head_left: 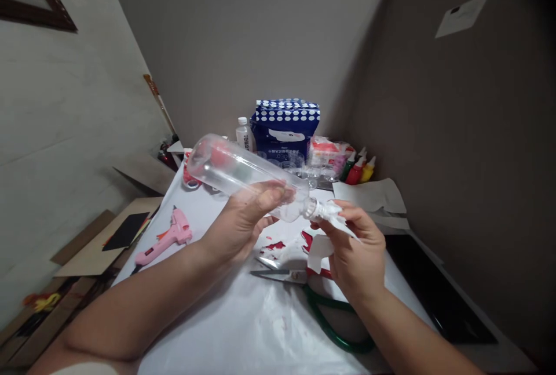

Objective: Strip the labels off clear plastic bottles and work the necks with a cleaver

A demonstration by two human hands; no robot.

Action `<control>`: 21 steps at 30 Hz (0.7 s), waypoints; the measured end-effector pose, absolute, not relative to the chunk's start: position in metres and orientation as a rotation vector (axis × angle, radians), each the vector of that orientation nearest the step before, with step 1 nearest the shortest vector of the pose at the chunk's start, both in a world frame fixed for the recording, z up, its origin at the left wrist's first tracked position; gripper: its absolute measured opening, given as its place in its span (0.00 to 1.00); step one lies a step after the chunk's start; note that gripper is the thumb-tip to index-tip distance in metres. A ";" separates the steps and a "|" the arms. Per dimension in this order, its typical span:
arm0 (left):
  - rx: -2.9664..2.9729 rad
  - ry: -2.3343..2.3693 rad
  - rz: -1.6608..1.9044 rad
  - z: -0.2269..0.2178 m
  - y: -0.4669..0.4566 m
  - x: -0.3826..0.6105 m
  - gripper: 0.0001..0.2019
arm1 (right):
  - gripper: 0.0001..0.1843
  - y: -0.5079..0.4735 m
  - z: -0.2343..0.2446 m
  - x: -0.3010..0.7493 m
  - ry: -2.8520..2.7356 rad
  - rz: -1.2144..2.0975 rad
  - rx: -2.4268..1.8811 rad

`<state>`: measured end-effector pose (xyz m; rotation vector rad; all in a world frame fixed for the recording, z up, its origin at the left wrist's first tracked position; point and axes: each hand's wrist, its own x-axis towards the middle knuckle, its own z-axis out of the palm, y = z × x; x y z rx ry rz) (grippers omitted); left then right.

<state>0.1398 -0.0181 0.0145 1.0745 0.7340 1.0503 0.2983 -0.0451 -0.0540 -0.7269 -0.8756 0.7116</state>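
Observation:
A clear plastic bottle (234, 167) lies tilted across the middle of the view, its base up to the left and its neck down to the right. My left hand (247, 213) is closed around the bottle's lower side near the shoulder. At the bottle's mouth, my right hand (358, 241) pinches a crumpled white tissue (334, 215) against the neck. Below the hands lie scissors (282, 275) with green handles, their blades pointing left and part of them hidden by my right hand. Red and white scraps (274, 246) are scattered beside the blades.
A pink glue gun (167, 239) lies on the white-covered table (208, 323) at left. Behind stand a blue dotted package (284, 131), a small white-capped bottle (244, 133) and several paint bottles (356, 171). A black panel (434, 288) occupies the right side. Cardboard (87, 247) leans at left.

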 end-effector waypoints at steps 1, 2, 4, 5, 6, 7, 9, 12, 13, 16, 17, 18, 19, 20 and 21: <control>1.071 0.714 1.058 0.014 -0.018 0.140 0.22 | 0.09 -0.047 -0.055 0.299 -0.938 0.638 -0.748; 1.066 0.695 1.068 0.014 -0.017 0.140 0.22 | 0.07 -0.048 -0.055 0.299 -1.002 0.561 -0.784; 1.056 0.660 1.094 0.014 -0.015 0.139 0.20 | 0.04 -0.050 -0.053 0.301 -1.122 0.435 -0.845; 1.051 0.642 1.107 0.014 -0.013 0.139 0.19 | 0.04 -0.050 -0.052 0.301 -1.175 0.400 -0.860; 1.046 0.626 1.121 0.014 -0.012 0.139 0.18 | 0.05 -0.050 -0.052 0.301 -1.223 0.388 -0.865; 1.039 0.613 1.137 0.015 -0.011 0.138 0.17 | 0.06 -0.049 -0.051 0.301 -1.266 0.396 -0.865; 1.029 0.600 1.145 0.015 -0.012 0.139 0.16 | 0.10 -0.046 -0.053 0.300 -1.352 0.431 -0.860; 1.091 0.609 1.002 0.014 -0.017 0.142 0.18 | 0.17 -0.041 -0.060 0.297 -1.565 0.410 -0.772; 1.124 0.614 0.942 0.014 -0.019 0.143 0.18 | 0.22 -0.040 -0.062 0.296 -1.632 0.385 -0.735; 1.185 0.634 0.890 0.013 -0.024 0.145 0.19 | 0.33 -0.038 -0.066 0.295 -1.747 0.357 -0.695; 1.195 0.644 0.896 0.014 -0.025 0.145 0.20 | 0.34 -0.038 -0.066 0.295 -1.763 0.363 -0.701; 1.201 0.657 0.902 0.014 -0.025 0.145 0.20 | 0.33 -0.037 -0.066 0.295 -1.776 0.372 -0.706; 1.202 0.673 0.905 0.015 -0.025 0.145 0.20 | 0.32 -0.037 -0.066 0.296 -1.787 0.379 -0.701; 1.201 0.689 0.908 0.015 -0.024 0.145 0.19 | 0.31 -0.037 -0.065 0.296 -1.792 0.387 -0.695; 1.198 0.705 0.907 0.015 -0.023 0.144 0.18 | 0.30 -0.038 -0.064 0.296 -1.792 0.403 -0.697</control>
